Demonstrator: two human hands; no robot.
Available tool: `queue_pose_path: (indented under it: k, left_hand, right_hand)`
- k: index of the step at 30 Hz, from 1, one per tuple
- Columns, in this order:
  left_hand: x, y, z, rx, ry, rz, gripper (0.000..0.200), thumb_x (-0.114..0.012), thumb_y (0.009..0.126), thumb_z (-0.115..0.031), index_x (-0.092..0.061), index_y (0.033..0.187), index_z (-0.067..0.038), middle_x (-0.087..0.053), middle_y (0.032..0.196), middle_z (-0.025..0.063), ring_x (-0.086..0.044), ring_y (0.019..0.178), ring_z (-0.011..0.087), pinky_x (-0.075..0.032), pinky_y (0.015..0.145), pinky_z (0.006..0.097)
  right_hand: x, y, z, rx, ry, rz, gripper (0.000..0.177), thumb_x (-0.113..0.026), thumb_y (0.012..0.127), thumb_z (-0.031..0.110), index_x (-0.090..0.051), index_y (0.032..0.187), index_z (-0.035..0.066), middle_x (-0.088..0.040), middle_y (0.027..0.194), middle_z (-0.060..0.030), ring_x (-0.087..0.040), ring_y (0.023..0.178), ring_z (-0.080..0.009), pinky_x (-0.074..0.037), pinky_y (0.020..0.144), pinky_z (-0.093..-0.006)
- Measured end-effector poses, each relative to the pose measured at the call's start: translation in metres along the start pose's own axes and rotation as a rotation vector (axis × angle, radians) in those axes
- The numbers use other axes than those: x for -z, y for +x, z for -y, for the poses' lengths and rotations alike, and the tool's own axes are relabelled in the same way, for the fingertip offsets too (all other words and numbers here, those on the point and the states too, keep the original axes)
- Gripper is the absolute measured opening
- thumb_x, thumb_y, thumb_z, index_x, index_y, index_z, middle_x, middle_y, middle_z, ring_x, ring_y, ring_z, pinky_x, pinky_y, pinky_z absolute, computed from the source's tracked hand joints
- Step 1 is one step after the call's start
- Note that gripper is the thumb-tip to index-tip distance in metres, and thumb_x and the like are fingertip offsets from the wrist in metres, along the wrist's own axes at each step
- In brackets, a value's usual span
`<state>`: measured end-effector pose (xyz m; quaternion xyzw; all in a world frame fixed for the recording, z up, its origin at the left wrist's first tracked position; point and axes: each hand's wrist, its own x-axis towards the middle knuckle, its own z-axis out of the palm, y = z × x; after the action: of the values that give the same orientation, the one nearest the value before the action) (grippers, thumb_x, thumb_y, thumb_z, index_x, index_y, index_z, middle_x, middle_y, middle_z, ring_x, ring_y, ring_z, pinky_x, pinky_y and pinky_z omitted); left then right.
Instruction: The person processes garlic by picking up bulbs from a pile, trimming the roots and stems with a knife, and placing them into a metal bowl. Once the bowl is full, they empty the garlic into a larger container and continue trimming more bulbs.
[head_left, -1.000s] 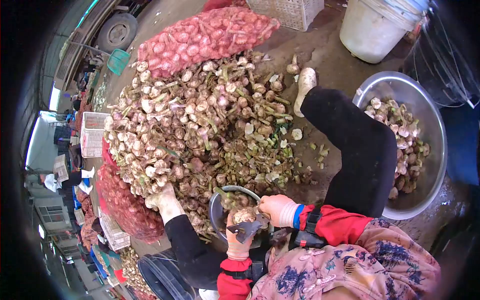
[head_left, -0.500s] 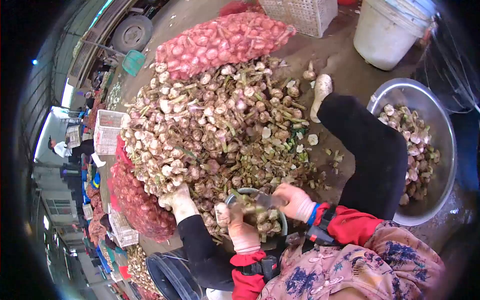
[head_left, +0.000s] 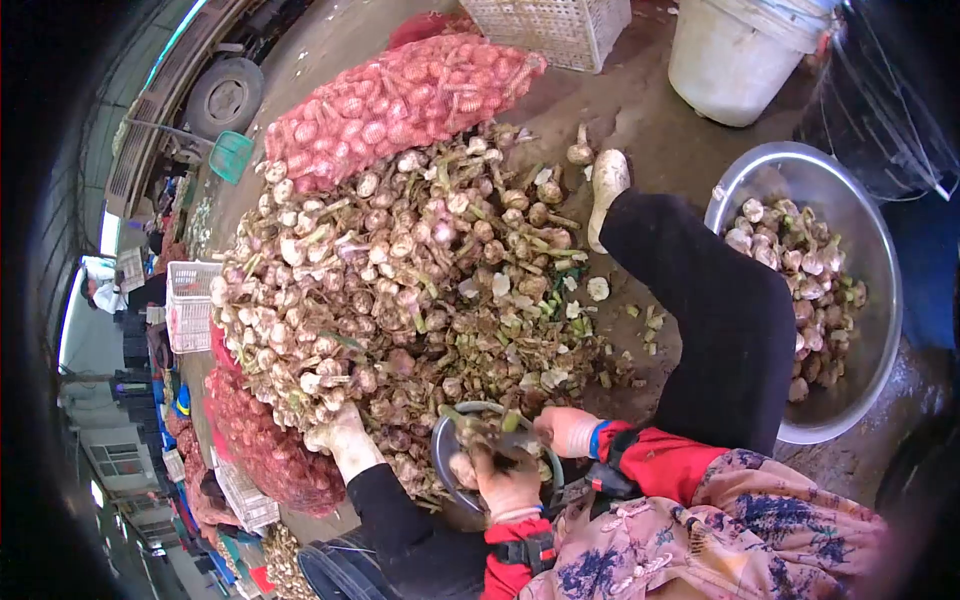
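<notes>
Over a small metal bowl [head_left: 440, 452] between the legs, my left hand [head_left: 508, 484] is closed around a garlic bulb [head_left: 463, 470] with its stem. Just right of it, my right hand [head_left: 568, 430] is closed at the bowl's upper right rim; a blurred dark thing lies between the two hands, and what the right fingers hold cannot be made out. A large heap of garlic bulbs [head_left: 390, 260] with stems and trimmings spreads in front. To the right, a wide metal basin [head_left: 880, 330] holds trimmed bulbs.
Red mesh sacks of garlic lie behind the heap [head_left: 400, 95] and at its left [head_left: 265, 440]. White buckets [head_left: 725, 65] stand at the upper right, a plastic crate [head_left: 555, 30] at the top. A dark tub [head_left: 340, 572] is at the lower left. A person stands far left.
The view has shifted, moving the heap and basin leftward in the frame. My left hand has moved over the bowl, and my right hand has come closer to it.
</notes>
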<state>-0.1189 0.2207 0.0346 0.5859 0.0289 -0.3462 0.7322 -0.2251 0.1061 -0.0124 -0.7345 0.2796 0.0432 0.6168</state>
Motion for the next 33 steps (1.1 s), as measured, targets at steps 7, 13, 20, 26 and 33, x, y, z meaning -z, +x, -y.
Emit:
queue_pose_path:
  k: [7,13,20,26,33]
  left_hand:
    - [-0.023,-0.041,-0.085,-0.230,0.231,-0.044,0.019,-0.065,0.084,-0.015,-0.056,0.101,-0.011,-0.057,0.082,-0.0016,-0.052,0.072,0.0115,-0.045,0.063,0.0242]
    - [0.113,-0.037,-0.062,0.660,-0.155,-0.187,0.021,-0.063,0.084,-0.015,-0.056,0.099,-0.003,-0.061,0.093,0.0080,-0.057,0.092,0.0215,-0.048,0.080,0.0397]
    - [0.022,0.057,-0.109,0.297,0.864,0.416,0.029,-0.061,0.085,-0.015,-0.058,0.112,-0.006,-0.063,0.087,0.0058,-0.060,0.075,0.0192,-0.050,0.067,0.0317]
    - [-0.088,0.253,-0.046,-0.306,2.071,0.488,0.046,-0.052,0.077,-0.006,-0.052,0.123,-0.008,-0.060,0.111,0.0208,-0.060,0.097,0.0364,-0.048,0.083,0.0442]
    - [-0.101,0.305,0.024,-0.030,2.495,0.346,0.036,-0.054,0.082,-0.014,-0.054,0.118,-0.011,-0.056,0.119,0.0183,-0.058,0.106,0.0357,-0.050,0.079,0.0456]
  right_hand:
    - [0.007,0.040,-0.073,-0.398,0.078,-0.059,0.039,-0.058,0.071,0.014,-0.063,0.108,0.004,-0.063,0.106,-0.0210,-0.060,0.100,-0.0365,-0.047,0.087,-0.0401]
    - [0.025,0.038,-0.012,-0.346,0.541,-0.615,0.050,-0.071,0.066,0.022,-0.060,0.110,0.000,-0.065,0.106,-0.0176,-0.061,0.102,-0.0302,-0.047,0.089,-0.0334]
    - [0.014,0.050,-0.009,-0.334,0.567,-0.567,0.037,-0.071,0.066,0.018,-0.064,0.099,0.002,-0.068,0.097,-0.0134,-0.064,0.093,-0.0262,-0.048,0.084,-0.0328]
    - [0.005,0.056,-0.012,-0.235,0.854,-0.557,0.028,-0.070,0.069,0.013,-0.064,0.094,0.002,-0.067,0.089,-0.0096,-0.063,0.084,-0.0202,-0.047,0.080,-0.0303]
    - [0.040,0.046,0.023,-0.347,0.827,-0.507,0.025,-0.070,0.070,0.006,-0.063,0.094,0.003,-0.067,0.090,-0.0047,-0.061,0.082,-0.0128,-0.047,0.079,-0.0270]
